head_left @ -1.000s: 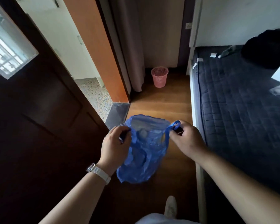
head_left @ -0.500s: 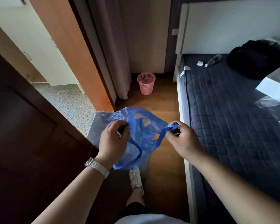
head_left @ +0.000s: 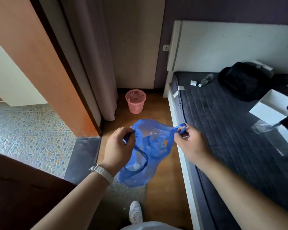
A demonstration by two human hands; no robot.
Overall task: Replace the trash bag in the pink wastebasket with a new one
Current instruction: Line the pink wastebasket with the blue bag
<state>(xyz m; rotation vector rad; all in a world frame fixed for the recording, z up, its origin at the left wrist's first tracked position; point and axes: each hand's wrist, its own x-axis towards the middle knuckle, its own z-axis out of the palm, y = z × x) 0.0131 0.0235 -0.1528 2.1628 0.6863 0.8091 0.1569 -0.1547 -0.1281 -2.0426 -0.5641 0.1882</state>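
two hands (head_left: 119,146) (head_left: 190,143), one blue bag (head_left: 146,153), one pink wastebasket (head_left: 135,101), one bottle (head_left: 206,79), one shoe (head_left: 136,212), one wristwatch (head_left: 101,170)

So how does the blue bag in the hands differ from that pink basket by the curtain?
The blue bag is soft, crumpled, see-through film; the pink basket is rigid mesh. The blue bag hangs in the air, pinched by the left hand and right hand; the pink basket stands upright on the wooden floor. Both are open at the top.

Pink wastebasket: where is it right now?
In the head view, the pink wastebasket stands on the wooden floor at the far wall, beside the curtain on its left, with the bed to its right.
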